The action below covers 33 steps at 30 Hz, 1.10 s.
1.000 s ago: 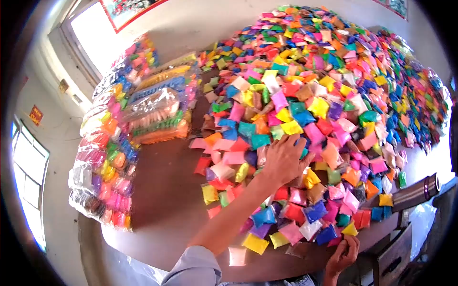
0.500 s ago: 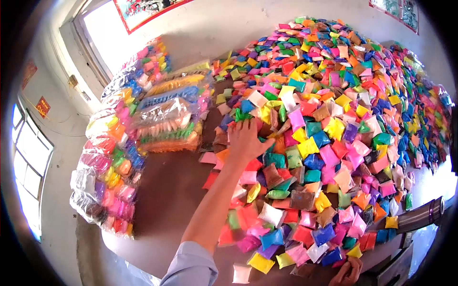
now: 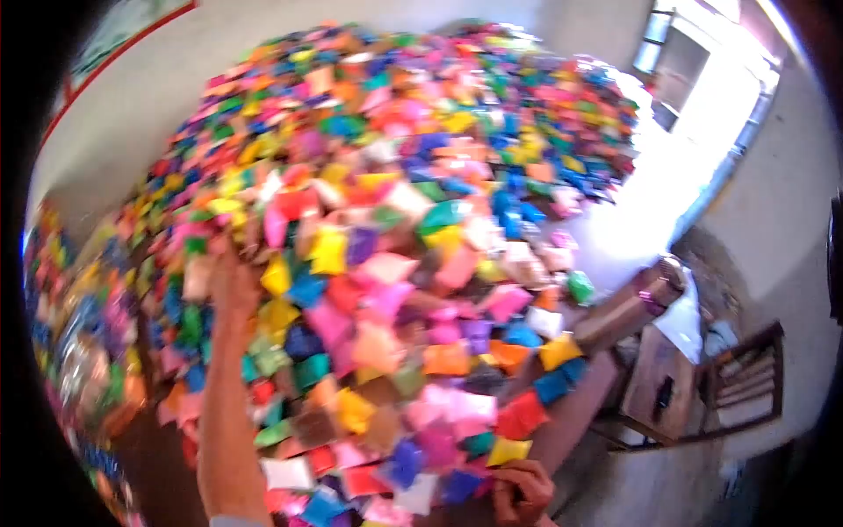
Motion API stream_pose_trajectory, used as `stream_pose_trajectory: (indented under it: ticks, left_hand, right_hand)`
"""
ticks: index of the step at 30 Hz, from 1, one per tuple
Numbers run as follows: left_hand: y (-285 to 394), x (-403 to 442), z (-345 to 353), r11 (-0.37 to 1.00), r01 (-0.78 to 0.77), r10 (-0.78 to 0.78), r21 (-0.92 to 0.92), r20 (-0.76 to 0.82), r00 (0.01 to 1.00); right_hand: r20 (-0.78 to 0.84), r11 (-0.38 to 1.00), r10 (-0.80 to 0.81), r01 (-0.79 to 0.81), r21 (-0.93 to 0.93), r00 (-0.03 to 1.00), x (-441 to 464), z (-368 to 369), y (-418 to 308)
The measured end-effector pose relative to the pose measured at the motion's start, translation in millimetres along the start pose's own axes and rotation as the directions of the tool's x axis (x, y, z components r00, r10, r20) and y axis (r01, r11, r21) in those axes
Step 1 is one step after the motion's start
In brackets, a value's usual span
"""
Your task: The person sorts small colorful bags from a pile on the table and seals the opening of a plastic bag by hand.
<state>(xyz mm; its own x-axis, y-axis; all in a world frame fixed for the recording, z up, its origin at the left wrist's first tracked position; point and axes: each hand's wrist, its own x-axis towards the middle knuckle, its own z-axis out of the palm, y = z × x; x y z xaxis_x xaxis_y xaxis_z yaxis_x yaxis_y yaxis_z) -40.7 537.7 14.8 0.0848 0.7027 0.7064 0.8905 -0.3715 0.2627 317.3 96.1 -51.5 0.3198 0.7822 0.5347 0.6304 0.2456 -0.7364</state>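
Observation:
Small colourful packets [image 3: 378, 263] lie in a large heap across the table. My left arm reaches up into the heap's left part. My left hand [image 3: 233, 263] is over the packets there, near a pale pink packet [image 3: 198, 277], its fingers smeared by motion. At the lower edge of the heap, my right hand [image 3: 522, 490] has curled fingers beside a yellow packet [image 3: 509, 451]. Whatever is between those fingers is too small to make out.
Clear bags of packets [image 3: 88, 360] stand at the left. A dark metallic cylinder [image 3: 619, 307] lies beyond the heap's right edge. A wooden chair [image 3: 746, 382] stands at the lower right, with a bright opening behind.
The view has swung right, bringing the chair and bright opening in. My left hand moved from the middle of the heap to its left part. My right hand stays by the yellow packet, fingers curled.

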Motion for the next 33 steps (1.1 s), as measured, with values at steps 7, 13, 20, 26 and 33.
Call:
stream_pose_trajectory:
  ticks: [7, 13, 20, 26, 33]
  left_hand:
    - [57, 25, 32, 0.947, 0.198, -0.158, -0.252, 0.168, 0.973]
    - [105, 25, 29, 0.963, 0.167, -0.134, -0.213, 0.161, 0.978]
    - [110, 5, 17, 0.939, 0.186, -0.142, -0.29, 0.167, 0.976]
    - [85, -5, 33, 0.981, 0.166, -0.144, -0.097, 0.202, 0.969]
    - [64, -15, 41, 0.999, -0.002, 0.008, -0.043, 0.139, 0.99]
  right_hand:
    - [0.093, 0.96, 0.239, -0.25, 0.128, 0.967, 6, -10, -16]
    - [0.026, 0.981, 0.029, -0.033, 0.193, 0.999, 34, -22, -30]
    - [-0.118, 0.941, 0.244, -0.206, 0.27, 0.963, 16, -99, 67]
    - [-0.208, 0.901, -0.136, 0.034, -0.432, 0.969, 265, -202, 140]
    - [0.091, 0.79, -0.109, 0.142, -0.596, 0.99, 414, -157, 265]
